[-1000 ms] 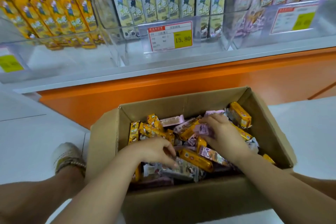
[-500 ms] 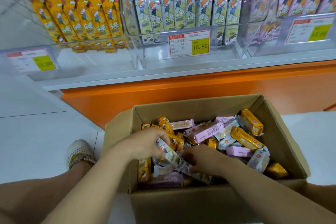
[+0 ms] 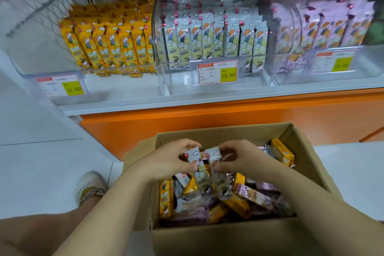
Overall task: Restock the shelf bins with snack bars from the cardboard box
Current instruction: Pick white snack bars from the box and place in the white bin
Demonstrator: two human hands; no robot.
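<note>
Cardboard box [image 3: 207, 239], flaps open, sits on the white tiled floor [image 3: 41, 162] with a person's two hands over its middle; the left hand [image 3: 166, 162] pinches a grey-wrapped snack bar [image 3: 197, 164] between thumb and curled fingers, holding it upright above the heap; the right hand [image 3: 245, 158], just beside it, grips what appears to be a second grey bar [image 3: 214, 155], though its fingers cover much of the wrapper.

Beneath both hands the box holds a loose jumble of bars; a yellow bar [image 3: 166, 197] stands on end against the box's left wall; another yellow bar [image 3: 282, 155] leans in its far right corner; a lilac bar [image 3: 253, 193] lies towards its right wall.

Beyond the box, past an orange shelf base [image 3: 207, 116], three clear bins stand in a row; the left bin [image 3: 116, 87], beyond the box's left side, holds yellow bars upright in rows; the middle bin [image 3: 180, 85], straight beyond the box, holds grey bars like those in the hands; the right bin [image 3: 369, 64], beyond the box's right side, holds lilac ones.

Middle price tag [image 3: 217, 72] reads 15.80; the left price tag [image 3: 62, 87] shows the same figure; the right price tag [image 3: 332, 62] is too blurred to read.

Left of the box, a woven shoe [image 3: 89, 187] rests on the floor; a bare knee [image 3: 41, 233] shows nearer the camera.
</note>
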